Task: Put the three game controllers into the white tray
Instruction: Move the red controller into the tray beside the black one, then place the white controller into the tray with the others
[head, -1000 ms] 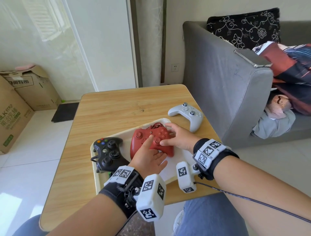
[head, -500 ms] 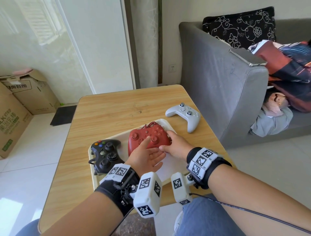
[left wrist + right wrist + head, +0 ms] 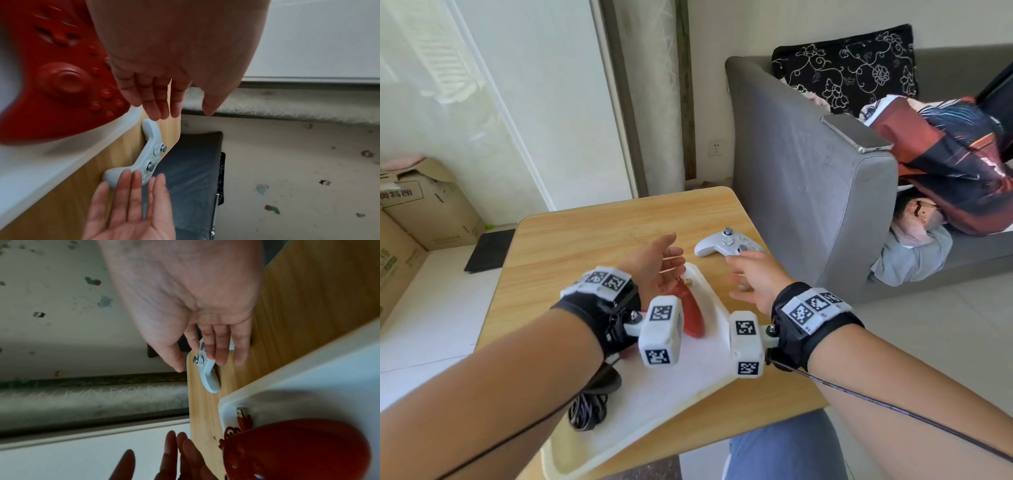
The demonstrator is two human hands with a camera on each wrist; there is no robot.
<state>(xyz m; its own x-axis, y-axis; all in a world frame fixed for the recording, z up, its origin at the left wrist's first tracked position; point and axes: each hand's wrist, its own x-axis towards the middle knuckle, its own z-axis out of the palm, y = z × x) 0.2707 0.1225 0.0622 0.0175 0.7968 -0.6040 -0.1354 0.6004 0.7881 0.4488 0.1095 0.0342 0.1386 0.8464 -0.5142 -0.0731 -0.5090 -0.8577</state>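
The white controller [image 3: 726, 243] lies on the wooden table [image 3: 585, 246] just beyond the white tray [image 3: 688, 377]. My left hand [image 3: 673, 255] and right hand [image 3: 743, 274] hover open, palms facing each other, on either side of its near end without touching it. The red controller [image 3: 690, 315] lies in the tray, half hidden behind my left wrist. Of the black controller only its cable [image 3: 585, 411] shows below my left forearm. The left wrist view has the white controller [image 3: 148, 155] between my two open hands. In the right wrist view my fingers [image 3: 216, 350] reach over it.
A grey sofa [image 3: 808, 205] stands close against the table's right edge, with a phone [image 3: 856, 133] on its armrest. Cardboard boxes [image 3: 424, 202] sit on the floor at the far left. The red controller's USB plug [image 3: 241, 413] lies in the tray's far corner.
Both hands have let go of the red controller, which stays in the tray. They have lifted and moved forward and right toward the white controller, fingers now spread.
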